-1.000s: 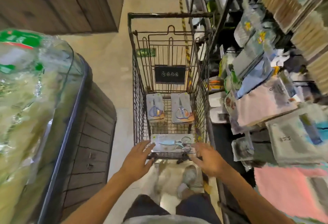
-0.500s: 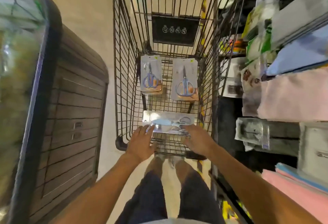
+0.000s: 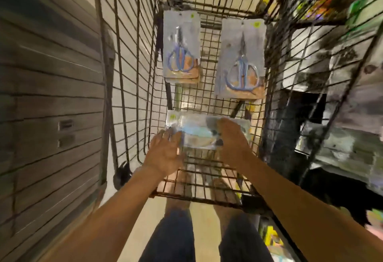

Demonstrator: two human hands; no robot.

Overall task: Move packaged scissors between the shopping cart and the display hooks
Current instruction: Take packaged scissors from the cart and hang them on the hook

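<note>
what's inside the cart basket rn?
Three scissors packs lie on the cart floor: far-left pack, far-right pack, near pack touched by left hand and right hand. Hands cover its ends.

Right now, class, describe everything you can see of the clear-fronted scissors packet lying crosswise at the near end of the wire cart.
The clear-fronted scissors packet is a flat, glossy blister card, pale with a small yellow-green tag at its left end. It lies sideways on the black wire cart floor, nearer than two upright-facing packets. Scissors with pale blue handles show blurred through the plastic. The left hand touches its left end; the right hand covers its right end. Whether the fingers have gripped it is unclear.
</note>
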